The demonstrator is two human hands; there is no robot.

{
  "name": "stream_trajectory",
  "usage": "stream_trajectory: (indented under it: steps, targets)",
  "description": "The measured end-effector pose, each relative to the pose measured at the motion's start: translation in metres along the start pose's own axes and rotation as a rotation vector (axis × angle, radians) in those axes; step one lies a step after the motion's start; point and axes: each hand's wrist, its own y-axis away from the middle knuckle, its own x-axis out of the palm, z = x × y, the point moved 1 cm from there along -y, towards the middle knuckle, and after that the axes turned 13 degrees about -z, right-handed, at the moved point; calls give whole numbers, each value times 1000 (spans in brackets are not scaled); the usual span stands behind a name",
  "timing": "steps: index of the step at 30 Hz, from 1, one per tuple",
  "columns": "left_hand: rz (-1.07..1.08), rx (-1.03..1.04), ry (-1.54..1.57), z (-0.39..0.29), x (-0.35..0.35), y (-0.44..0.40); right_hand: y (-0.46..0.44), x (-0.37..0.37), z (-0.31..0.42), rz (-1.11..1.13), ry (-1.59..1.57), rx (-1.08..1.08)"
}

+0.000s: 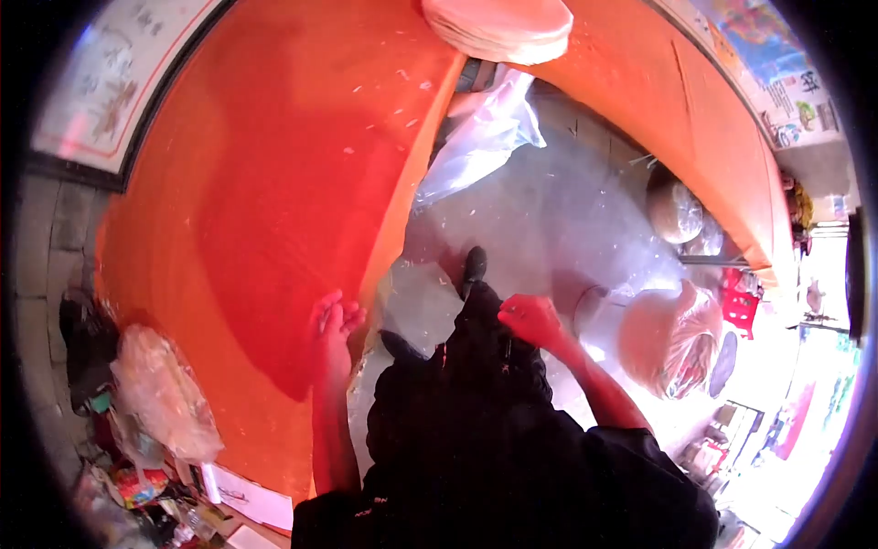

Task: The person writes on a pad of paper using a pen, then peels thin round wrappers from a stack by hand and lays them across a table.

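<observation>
While left hand [334, 320] half-spread over orange tabletop [183, 265], right hand [530, 317] clenched above floor [549, 197].

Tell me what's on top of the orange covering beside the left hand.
A stack of pale round sheets at the far end, plus pale flecks. The stack and left hand hide patches of the orange covering; anything there is unseen.

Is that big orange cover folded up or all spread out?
Spread out: the orange cover stretches wide and flat, reaching well past the left hand, without any folded pile.
</observation>
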Motion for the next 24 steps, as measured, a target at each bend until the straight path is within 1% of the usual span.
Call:
stream_trajectory:
  steps: [2, 3, 6, 7, 8, 10, 11, 15, 17, 18, 20, 21, 23, 24]
  targets:
    - [141, -73, 124, 1, 65, -22, -30, -25, -24, -15, 34, -11]
    - [149, -65, 113, 6, 101, -38, -46, -43, -30, -86, 1, -39]
    - [145, -147, 106, 20, 193, -62, -92, -90, -73, -150, 24, -63]
    - [217, -161, 133, 17, 225, -66, -104, -109, -73, -211, 22, -111]
    - [297, -163, 175, 15, 264, -77, -125, -133, -72, -219, 21, -126]
    - [310, -149, 188, 13, 320, -95, -153, -169, -71, -198, -70, -7]
    - [321, -138, 192, 13, 340, -103, -173, -180, -76, -267, -57, -71]
    - [296, -167, 231, 9, 421, -149, -265, -220, -50, -277, -51, -88]
    - [301, -218, 218, 5, 457, -171, -312, -228, -34, -376, -144, -275]
    - [295, -215, 219, 6, 473, -184, -336, -233, -25, -370, -147, -279]
    - [228, -177, 286, 8, 498, -210, -382, -244, -5, -391, -85, -383]
    - [220, -173, 292, 9, 508, -224, -405, -250, 5, -383, -85, -391]
    - [211, -198, 376, 13, 522, -249, -446, -260, 23, -473, -12, -512]
    - [202, -195, 385, 11, 530, -252, -466, -261, 28, -463, -11, -522]
